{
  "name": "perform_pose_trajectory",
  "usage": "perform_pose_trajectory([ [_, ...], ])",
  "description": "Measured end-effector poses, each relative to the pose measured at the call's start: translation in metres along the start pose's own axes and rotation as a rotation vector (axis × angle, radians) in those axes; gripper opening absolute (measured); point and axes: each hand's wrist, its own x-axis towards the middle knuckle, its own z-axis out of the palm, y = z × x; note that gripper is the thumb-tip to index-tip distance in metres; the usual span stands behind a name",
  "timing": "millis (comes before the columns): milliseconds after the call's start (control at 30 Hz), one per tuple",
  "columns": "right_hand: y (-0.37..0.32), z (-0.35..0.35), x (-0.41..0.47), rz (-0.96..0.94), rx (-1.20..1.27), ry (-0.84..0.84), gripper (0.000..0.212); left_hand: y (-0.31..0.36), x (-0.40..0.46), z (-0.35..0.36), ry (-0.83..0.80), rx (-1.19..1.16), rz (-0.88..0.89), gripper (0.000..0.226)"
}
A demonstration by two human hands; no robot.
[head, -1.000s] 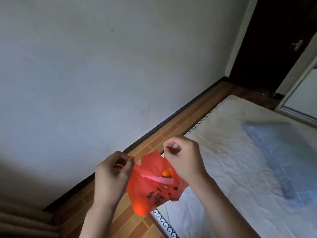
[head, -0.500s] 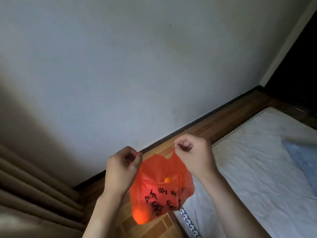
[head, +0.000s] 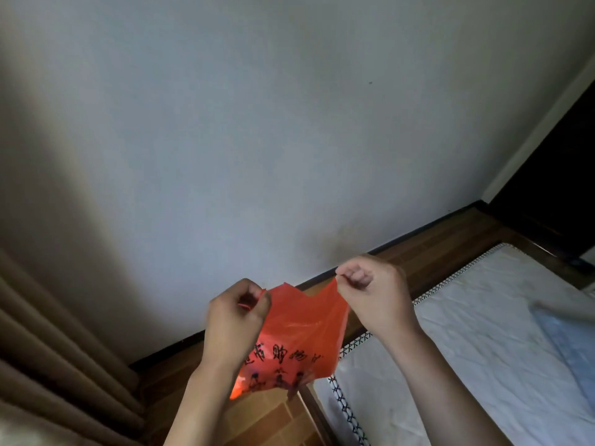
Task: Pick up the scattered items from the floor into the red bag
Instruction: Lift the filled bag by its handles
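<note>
Red thin plastic, the red bag [head: 299, 342] hangs in the air between both hands, above the floor [head: 273, 420]. The left hand [head: 236, 320] and the right hand [head: 370, 291] each pinch one top edge, fingers curled. The step seems to be closing or checking the bag; next it likely needs a careful tie.

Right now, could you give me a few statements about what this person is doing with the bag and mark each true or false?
1. Both hands hold the red bag by its top edge. True: the left hand and right hand each pinch a corner.
2. The bag lies on the mattress. False: it hangs in the air between the hands.
3. Black characters are printed on the bag. True.
4. A curtain hangs at the right. False: it is at the left.
</note>
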Motion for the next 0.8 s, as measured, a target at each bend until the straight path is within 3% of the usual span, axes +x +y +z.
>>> perform_pose_trajectory([
  [333,0.038,0.047,0.066,-0.016,-0.020,-0.090,0.022,-0.012,0.073,0.013,0.057,-0.053,-0.037,0.024],
  [800,0.171,0.120,0.171,0.073,0.137,-0.257,0.023,-0.033,0.165,0.068,0.118,0.363,-0.078,0.023],
])
